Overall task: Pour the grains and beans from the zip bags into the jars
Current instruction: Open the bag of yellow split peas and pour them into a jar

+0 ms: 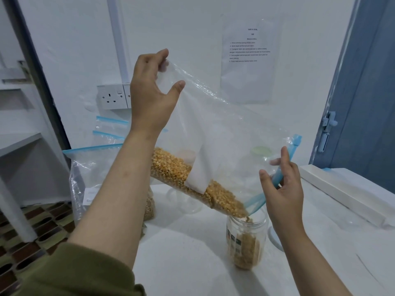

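The left hand (149, 90) is pinching the zip bag (213, 129) high (corner up); the right hand (282, 189) is gripping its blue zip edge, kernels (192, 178) spilling into the jar (245, 242).

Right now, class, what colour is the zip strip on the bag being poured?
Light blue, on the zip strip held by the right hand; head view.

Head-worn camera looks forward and down (close, wide-angle) over the table (192, 242).
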Action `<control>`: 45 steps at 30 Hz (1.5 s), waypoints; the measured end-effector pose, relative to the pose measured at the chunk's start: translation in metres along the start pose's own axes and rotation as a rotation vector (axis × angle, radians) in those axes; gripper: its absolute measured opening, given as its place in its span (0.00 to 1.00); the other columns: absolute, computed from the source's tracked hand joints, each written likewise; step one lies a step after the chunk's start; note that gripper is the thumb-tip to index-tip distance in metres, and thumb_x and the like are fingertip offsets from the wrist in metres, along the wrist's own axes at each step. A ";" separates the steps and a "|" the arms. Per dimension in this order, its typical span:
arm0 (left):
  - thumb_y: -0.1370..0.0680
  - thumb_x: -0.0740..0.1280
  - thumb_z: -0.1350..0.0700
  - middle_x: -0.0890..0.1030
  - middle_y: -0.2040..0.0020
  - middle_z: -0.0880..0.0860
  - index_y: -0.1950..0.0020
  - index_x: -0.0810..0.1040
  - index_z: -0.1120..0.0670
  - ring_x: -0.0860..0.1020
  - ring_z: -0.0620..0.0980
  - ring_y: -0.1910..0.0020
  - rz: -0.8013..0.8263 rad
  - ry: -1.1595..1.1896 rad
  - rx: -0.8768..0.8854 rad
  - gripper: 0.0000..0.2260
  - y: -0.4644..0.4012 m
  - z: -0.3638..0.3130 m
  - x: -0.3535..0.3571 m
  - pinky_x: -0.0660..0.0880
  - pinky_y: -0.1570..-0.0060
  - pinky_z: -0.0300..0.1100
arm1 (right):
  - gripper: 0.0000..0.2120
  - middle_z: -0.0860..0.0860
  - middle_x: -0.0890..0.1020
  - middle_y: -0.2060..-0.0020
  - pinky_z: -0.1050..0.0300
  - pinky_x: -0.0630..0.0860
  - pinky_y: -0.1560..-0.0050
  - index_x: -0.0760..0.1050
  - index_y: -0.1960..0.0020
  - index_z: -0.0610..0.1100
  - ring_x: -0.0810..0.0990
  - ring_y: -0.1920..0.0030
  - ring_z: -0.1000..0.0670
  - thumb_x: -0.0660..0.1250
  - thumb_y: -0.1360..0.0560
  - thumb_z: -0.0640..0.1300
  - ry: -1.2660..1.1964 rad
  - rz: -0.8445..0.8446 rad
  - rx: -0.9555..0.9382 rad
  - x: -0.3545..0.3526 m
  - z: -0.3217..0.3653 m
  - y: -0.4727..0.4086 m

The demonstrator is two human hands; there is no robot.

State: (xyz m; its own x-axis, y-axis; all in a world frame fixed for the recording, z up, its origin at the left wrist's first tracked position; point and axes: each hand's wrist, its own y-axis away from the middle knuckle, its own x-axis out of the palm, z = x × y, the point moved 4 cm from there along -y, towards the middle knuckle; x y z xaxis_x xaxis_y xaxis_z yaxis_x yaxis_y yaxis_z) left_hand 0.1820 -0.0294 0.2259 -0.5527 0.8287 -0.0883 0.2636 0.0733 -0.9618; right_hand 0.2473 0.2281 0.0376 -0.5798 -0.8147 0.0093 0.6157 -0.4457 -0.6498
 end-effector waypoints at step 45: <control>0.27 0.74 0.56 0.72 0.44 0.48 0.32 0.74 0.57 0.73 0.34 0.46 0.005 -0.024 0.006 0.24 -0.002 0.001 0.003 0.68 0.51 0.26 | 0.31 0.54 0.72 0.48 0.75 0.71 0.53 0.59 0.21 0.52 0.72 0.51 0.63 0.66 0.20 0.39 0.015 -0.009 0.005 0.000 -0.001 -0.005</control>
State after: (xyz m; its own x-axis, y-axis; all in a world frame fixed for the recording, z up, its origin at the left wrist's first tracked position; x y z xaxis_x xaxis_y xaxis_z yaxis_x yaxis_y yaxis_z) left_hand 0.1789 -0.0274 0.2267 -0.5702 0.8155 -0.0991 0.2613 0.0656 -0.9630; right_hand 0.2438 0.2301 0.0400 -0.5933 -0.8050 0.0043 0.6131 -0.4553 -0.6456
